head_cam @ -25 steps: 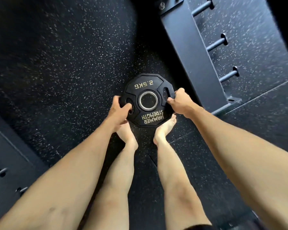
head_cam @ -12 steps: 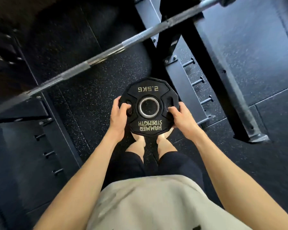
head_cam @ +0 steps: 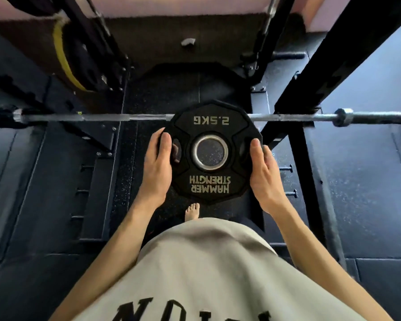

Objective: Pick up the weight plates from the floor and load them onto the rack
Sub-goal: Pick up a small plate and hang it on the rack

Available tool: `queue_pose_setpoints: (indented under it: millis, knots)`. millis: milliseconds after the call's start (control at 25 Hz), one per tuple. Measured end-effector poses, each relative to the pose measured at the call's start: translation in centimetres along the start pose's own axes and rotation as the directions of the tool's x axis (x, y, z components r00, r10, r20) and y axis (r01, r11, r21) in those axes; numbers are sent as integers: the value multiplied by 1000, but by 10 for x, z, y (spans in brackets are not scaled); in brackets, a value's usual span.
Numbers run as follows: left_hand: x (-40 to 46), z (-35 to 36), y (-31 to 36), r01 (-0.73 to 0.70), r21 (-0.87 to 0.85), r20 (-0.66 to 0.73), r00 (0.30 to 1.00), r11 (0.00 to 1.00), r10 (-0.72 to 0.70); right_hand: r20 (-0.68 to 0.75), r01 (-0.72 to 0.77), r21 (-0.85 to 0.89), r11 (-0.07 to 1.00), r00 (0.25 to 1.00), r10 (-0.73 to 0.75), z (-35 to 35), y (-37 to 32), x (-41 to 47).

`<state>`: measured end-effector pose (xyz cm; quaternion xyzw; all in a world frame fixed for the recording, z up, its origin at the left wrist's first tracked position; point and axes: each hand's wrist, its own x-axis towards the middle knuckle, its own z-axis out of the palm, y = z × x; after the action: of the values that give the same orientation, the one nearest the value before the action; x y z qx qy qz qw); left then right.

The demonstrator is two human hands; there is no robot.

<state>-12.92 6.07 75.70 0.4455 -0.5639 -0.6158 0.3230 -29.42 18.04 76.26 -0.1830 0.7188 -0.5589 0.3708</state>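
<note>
Scanning from the person's left to right:
Left storage pegs (head_cam: 83, 192): short pins jut from the base of the rack's left upright, low near the floor; they look meant for stowing plates, though none hang there.
Barbell (head_cam: 102, 117): it lies level across the rack (head_cam: 347, 42), at about the height the plate is carried, so either sleeve is within reach.
Left hand (head_cam: 158, 167): it grasps the plate's left rim, thumb on the top face beside the grip slot, fingers wrapped underneath and out of sight; the side hold keeps the disc flat.
Weight plate (head_cam: 210, 151): a black Hammer Strength 2.5 kg disc, off the floor, held flat in front of the person's torso, its far edge overlapping the bar in this view. Whether it touches the bar cannot be told. The lettering reads upside down to the wearer.
Centre hole: the speckled floor shows through the steel ring, so the plate is not yet threaded on anything.
Right hand (head_cam: 263, 174): it mirrors the left, thumb on top and fingers curled under the right rim, sharing the load evenly.
Right storage pegs (head_cam: 288, 181): more bare pins sit just beyond the right wrist.
Stage, as a judgement: the pick-up is done; the plate must be turned upright before its hole can slide onto a peg or sleeve.
</note>
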Motion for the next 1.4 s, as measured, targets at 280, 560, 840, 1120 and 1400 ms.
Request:
queue_pose_setpoints:
  millis: [280,560,840,1120,1400]
  knots:
    - [-121,-24,15,-88,-101,-526,850,991,22,460,187,-84,979,878,-128,17,-33,-31]
    - [-271,-74,10,-206,-66,-905,425,976,29,819,362,-103,926,559,-127,93,-33,-133]
    - [-445,-161,-13,-223,24,-990,127,974,53,958,446,-36,894,270,-96,181,16,-307]
    - [-567,-267,-38,-184,50,-996,58,982,61,982,410,-25,912,181,-55,267,55,-447]
    - [-585,-399,-53,-155,43,-999,11,987,46,991,390,-9,921,130,-45,398,70,-508]
